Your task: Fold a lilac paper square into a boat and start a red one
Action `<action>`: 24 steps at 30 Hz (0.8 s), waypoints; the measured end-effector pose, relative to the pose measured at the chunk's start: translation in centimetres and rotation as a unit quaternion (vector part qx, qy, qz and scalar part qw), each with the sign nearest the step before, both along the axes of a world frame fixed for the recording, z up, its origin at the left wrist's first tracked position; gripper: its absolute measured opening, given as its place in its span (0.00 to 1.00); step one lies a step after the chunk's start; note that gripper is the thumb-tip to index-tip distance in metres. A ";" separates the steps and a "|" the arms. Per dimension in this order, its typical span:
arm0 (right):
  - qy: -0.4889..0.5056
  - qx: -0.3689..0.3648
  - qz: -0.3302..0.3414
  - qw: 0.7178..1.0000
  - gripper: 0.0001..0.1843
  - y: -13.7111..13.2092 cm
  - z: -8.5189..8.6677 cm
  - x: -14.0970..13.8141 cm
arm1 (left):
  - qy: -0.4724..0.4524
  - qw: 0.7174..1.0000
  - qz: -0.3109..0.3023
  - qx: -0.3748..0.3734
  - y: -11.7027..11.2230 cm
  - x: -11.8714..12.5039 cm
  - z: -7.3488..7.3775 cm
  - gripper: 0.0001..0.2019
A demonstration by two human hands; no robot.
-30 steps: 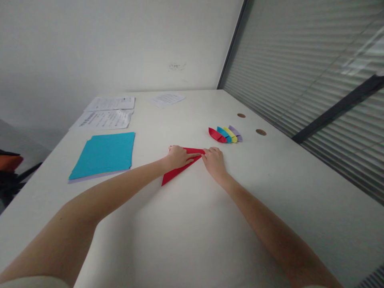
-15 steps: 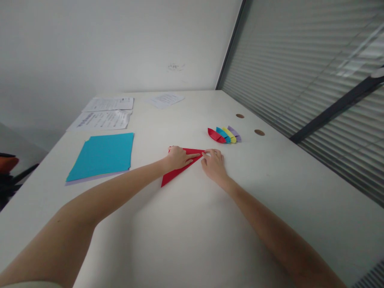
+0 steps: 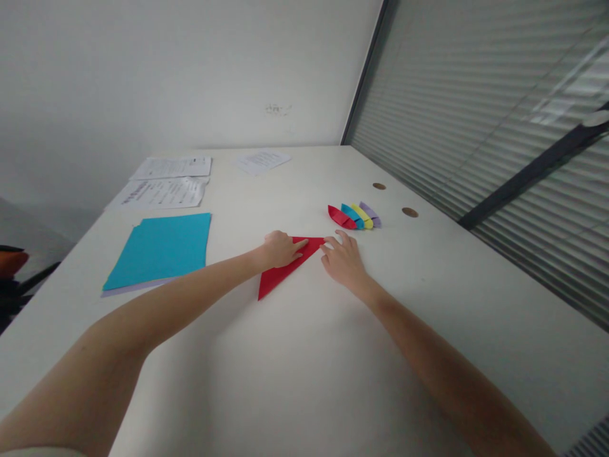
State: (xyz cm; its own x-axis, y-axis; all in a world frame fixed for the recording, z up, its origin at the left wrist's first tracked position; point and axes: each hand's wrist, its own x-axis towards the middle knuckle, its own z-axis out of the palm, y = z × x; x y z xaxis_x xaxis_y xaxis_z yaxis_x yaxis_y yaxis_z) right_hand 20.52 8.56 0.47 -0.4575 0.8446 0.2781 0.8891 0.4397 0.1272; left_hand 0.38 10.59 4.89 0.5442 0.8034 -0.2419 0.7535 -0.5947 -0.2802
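A red paper folded into a triangle (image 3: 280, 274) lies flat on the white table (image 3: 304, 355). My left hand (image 3: 280, 248) rests on its upper part, index finger stretched out along the fold. My right hand (image 3: 343, 259) sits at the triangle's right tip, fingers spread and touching the table beside the paper. Neither hand lifts the paper.
A row of small folded paper pieces, red, blue, yellow and purple (image 3: 354, 216), lies behind the hands. A stack of blue sheets (image 3: 159, 251) lies to the left, printed pages (image 3: 164, 190) beyond it. Two round holes (image 3: 409, 212) are near the blinds on the right.
My right hand has opened its fingers and drawn slightly away from the tip. My left hand has slid a little along the fold. The paper stays flat.
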 end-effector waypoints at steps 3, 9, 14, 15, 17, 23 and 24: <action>-0.027 -0.015 0.046 0.998 0.17 1.2 0.5 0.7 | -0.007 1.000 0.005 0.014 -0.3 -0.8 -0.4 0.26; -0.027 -0.045 0.074 0.996 0.18 2.3 0.9 1.1 | -0.043 0.998 -0.008 0.042 -0.2 -1.7 -1.2 0.22; -0.014 -0.056 0.076 0.995 0.17 2.1 0.9 0.7 | -0.037 0.999 -0.009 0.010 0.1 -0.5 -0.7 0.25; -0.009 -0.055 0.075 0.996 0.18 2.2 0.8 0.7 | -0.028 1.000 0.007 -0.004 0.1 -0.1 -0.5 0.28; 0.006 -0.052 0.066 0.996 0.19 2.2 0.5 0.7 | -0.011 0.999 0.035 -0.025 0.1 0.7 -0.2 0.33; 0.010 -0.063 0.047 0.997 0.20 2.1 0.0 0.7 | -0.008 0.998 0.044 -0.045 1.9 1.8 -0.7 0.39; 0.006 -0.067 0.047 0.997 0.20 2.0 0.0 0.7 | -0.013 0.998 0.041 -0.044 2.3 1.8 -0.8 0.40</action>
State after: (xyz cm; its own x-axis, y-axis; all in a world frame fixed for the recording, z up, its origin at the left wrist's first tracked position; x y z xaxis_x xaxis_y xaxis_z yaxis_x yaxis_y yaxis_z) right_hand 21.23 10.52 0.45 -0.5340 0.8277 0.1726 0.8440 0.5339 0.0509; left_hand 2.15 12.88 4.06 0.4838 0.8220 -0.3003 0.8072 -0.5518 -0.2099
